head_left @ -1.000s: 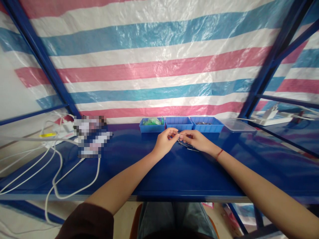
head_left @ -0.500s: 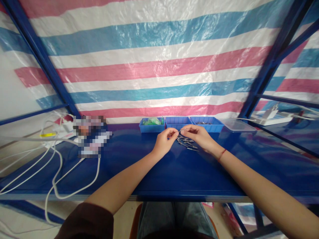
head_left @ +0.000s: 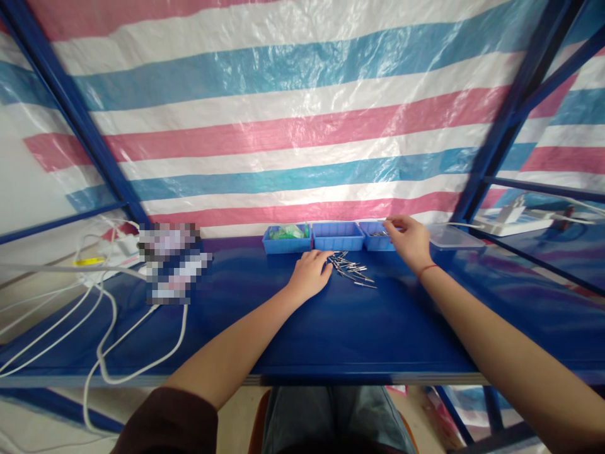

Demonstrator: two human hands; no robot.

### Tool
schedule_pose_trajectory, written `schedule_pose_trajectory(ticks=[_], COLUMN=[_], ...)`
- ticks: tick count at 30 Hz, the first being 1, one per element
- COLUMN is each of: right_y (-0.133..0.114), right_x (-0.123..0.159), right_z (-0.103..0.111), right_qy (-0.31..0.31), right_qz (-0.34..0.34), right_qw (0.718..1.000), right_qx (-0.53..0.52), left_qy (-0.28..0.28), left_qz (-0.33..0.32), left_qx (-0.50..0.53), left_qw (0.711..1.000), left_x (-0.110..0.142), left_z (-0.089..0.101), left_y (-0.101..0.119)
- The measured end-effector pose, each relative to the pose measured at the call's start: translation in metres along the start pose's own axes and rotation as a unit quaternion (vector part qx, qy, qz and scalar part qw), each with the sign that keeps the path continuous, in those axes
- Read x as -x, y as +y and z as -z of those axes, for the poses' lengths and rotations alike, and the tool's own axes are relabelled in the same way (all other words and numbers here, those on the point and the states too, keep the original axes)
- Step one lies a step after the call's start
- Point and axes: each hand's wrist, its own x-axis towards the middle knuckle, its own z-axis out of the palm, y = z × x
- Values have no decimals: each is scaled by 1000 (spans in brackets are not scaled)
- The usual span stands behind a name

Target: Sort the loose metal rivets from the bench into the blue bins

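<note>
A loose pile of thin metal pins that look like blind rivets (head_left: pixel 350 267) lies on the blue table. My left hand (head_left: pixel 309 273) rests at the pile's left side, fingers stretched and thumb apart, its fingertips close to the nearest pieces. Over the right blue bin (head_left: pixel 373 243), my right hand (head_left: pixel 410 239) is raised with thumb and fingers pinched. A thin rivet (head_left: pixel 386 219) pokes out to the left from that pinch. Several similar metal pieces lie inside the right bin, which the right hand partly covers.
The left blue bin (head_left: pixel 288 244) holds green plastic packaging; a middle blue bin (head_left: pixel 337 237) stands beside it. A clear plastic lid (head_left: pixel 456 237) lies at the right. White cables (head_left: pixel 113 302) and a blurred-out item (head_left: pixel 177 265) occupy the left. Blue frame posts (head_left: pixel 501 139) flank the table.
My right hand has moved right and up from the pile to the right bin, carrying a rivet. My left hand has let go and lowered beside the pile, its fingers spreading.
</note>
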Motion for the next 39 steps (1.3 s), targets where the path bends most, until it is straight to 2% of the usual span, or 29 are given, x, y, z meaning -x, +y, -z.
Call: schedule_pose_trajectory(ticks=[3,6,11,15,19,23,27,30,33,39], right_y=[17,19,-1,-22,-35,-40,-44,-46,-47,-57], right_x=[-8,-7,4,19,35,48,52,52,52,57], right_z=[10,7,-8,-15,-23,-32,-36,-34,-34,-34], right_qy=[13,-12,-51,-124,-217,-300,-322,-326,-343,-389], right_qz=[-8,16,58,85,130,167,199,177,124,16], right_qw=[991,985,985,981,963,937,925,928,930,907], right_qx=[133,174,152,122,91,70,41,15,-44,-158], left_qy=[-31,-34,-12,-10,-12,31,73,96,112,143], left_qz=[8,-15,-43,-61,-52,-51,-38,0,5,-3], left_qx=[-41,-29,10,34,25,62,168,242,287,323], left_qw=[999,999,999,998,998,996,982,965,952,936], left_x=[1,0,-4,-6,-3,-1,-2,-2,-2,1], left_z=[-1,-2,-4,-6,-4,-1,-1,0,3,10], left_y=[-5,-6,-7,-9,-7,-3,2,7,13,19])
